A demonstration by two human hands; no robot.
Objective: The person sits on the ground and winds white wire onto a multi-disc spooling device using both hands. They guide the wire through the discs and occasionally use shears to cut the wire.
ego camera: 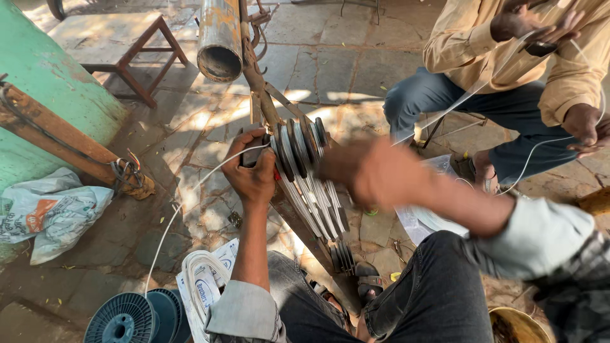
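A: While the left hand (253,170) is closed on the dark handle beside the grooved winding former (298,145), white wire (190,190) runs down from it to the teal spool (121,321).

B: Right hand (375,171), just right of the former, is blurred; grip cannot be told. Risk: wire may jump a groove if tension slackens

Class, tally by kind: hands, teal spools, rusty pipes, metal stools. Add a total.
Hands: 4 (left hand, right hand, co-worker's hands)
Teal spools: 2
Rusty pipe: 1
Metal stool: 1
Total: 8
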